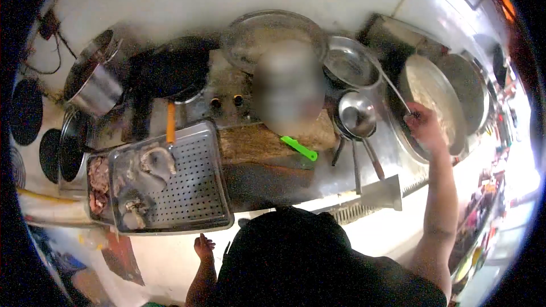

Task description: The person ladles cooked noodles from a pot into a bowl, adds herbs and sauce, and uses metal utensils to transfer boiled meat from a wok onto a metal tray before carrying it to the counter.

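Note:
My right hand reaches out to the right and grips the thin handle of a long metal ladle, which runs up towards a steel bowl. The hand is over the near rim of a wide pan holding something pale. My left hand hangs low by my side, just below the front edge of a perforated metal tray. It holds nothing and its fingers are loosely apart. Several pieces of raw meat lie on the tray's left part.
A black wok with an orange handle sits behind the tray, with steel pots to its left. A wooden board carries a green-handled tool. Ladles and a cleaver lie on the steel counter. A large round tray leans at the back.

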Demonstrator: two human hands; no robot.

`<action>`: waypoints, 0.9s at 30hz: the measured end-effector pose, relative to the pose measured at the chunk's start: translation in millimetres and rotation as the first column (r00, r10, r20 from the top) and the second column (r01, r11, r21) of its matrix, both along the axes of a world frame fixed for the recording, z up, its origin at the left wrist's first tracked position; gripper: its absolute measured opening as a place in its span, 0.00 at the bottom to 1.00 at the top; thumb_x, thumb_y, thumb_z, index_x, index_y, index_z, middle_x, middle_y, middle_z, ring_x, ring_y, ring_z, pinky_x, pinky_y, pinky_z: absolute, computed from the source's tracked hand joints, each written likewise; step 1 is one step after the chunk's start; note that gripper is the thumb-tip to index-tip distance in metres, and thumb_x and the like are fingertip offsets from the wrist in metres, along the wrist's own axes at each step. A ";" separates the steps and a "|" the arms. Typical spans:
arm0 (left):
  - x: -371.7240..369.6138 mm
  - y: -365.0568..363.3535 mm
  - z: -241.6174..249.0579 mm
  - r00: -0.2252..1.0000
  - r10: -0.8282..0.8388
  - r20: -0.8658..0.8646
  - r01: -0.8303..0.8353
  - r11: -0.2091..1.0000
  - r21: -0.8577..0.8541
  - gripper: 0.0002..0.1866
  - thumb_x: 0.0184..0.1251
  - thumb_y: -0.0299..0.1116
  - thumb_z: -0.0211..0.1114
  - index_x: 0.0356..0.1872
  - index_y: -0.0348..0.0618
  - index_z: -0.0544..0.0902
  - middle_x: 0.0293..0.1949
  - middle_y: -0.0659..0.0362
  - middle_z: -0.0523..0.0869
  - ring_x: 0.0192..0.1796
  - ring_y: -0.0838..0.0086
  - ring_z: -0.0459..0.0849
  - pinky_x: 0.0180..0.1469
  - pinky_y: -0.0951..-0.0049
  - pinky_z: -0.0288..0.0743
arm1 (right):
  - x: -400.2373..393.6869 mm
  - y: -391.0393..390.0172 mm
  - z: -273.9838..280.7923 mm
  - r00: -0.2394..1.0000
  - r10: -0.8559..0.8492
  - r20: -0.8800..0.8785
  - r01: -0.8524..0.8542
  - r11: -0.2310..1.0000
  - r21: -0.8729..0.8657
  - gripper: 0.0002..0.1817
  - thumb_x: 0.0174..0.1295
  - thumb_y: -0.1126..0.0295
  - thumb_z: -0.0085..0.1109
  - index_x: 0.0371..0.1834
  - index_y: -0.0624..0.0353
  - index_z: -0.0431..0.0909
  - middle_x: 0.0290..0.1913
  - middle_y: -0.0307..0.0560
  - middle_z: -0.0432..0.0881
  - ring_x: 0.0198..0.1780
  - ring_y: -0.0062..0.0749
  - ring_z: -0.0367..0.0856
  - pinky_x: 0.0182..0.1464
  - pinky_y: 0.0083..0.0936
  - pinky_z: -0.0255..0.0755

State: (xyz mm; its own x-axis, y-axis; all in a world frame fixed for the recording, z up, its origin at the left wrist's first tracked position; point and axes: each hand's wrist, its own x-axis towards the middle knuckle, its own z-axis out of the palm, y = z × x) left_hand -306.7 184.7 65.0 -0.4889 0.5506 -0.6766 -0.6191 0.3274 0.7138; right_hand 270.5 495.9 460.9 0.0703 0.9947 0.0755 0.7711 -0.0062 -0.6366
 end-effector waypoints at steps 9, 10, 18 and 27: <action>0.9 -11.5 -5.6 0.956 -0.181 -0.233 0.119 0.959 -0.257 0.16 0.63 0.43 0.55 0.21 0.45 0.65 0.13 0.64 0.65 0.10 0.80 0.63 0.10 0.81 0.58 | 119.4 -128.5 -230.5 0.802 -0.521 0.292 0.508 0.852 0.125 0.19 0.53 0.72 0.51 0.50 0.62 0.71 0.29 0.48 0.77 0.27 0.25 0.73 0.30 0.24 0.68; -3.4 -13.1 -8.5 0.955 -0.184 -0.233 0.121 0.958 -0.260 0.16 0.63 0.43 0.55 0.21 0.45 0.65 0.13 0.64 0.65 0.10 0.80 0.63 0.10 0.81 0.58 | 126.4 -148.2 -252.3 0.827 -0.542 0.149 0.551 0.834 -0.028 0.19 0.53 0.72 0.51 0.50 0.62 0.71 0.30 0.49 0.77 0.28 0.26 0.74 0.31 0.24 0.69; 4.8 -14.3 1.6 0.945 -0.245 -0.215 0.181 0.944 -0.277 0.15 0.62 0.41 0.55 0.22 0.46 0.66 0.13 0.64 0.65 0.11 0.79 0.64 0.11 0.81 0.57 | 104.8 -167.9 -394.5 0.807 -0.585 -0.082 0.584 0.811 -0.040 0.19 0.50 0.73 0.57 0.46 0.66 0.72 0.31 0.46 0.79 0.33 0.27 0.76 0.38 0.22 0.70; 1.5 -20.7 1.6 0.848 -0.460 -0.265 0.374 0.872 -0.317 0.11 0.63 0.37 0.55 0.23 0.47 0.67 0.18 0.62 0.71 0.17 0.76 0.69 0.15 0.77 0.61 | 63.3 -131.1 -359.3 0.849 -0.518 -0.108 0.485 0.843 -0.232 0.21 0.51 0.61 0.57 0.46 0.63 0.74 0.31 0.49 0.79 0.35 0.33 0.78 0.39 0.26 0.69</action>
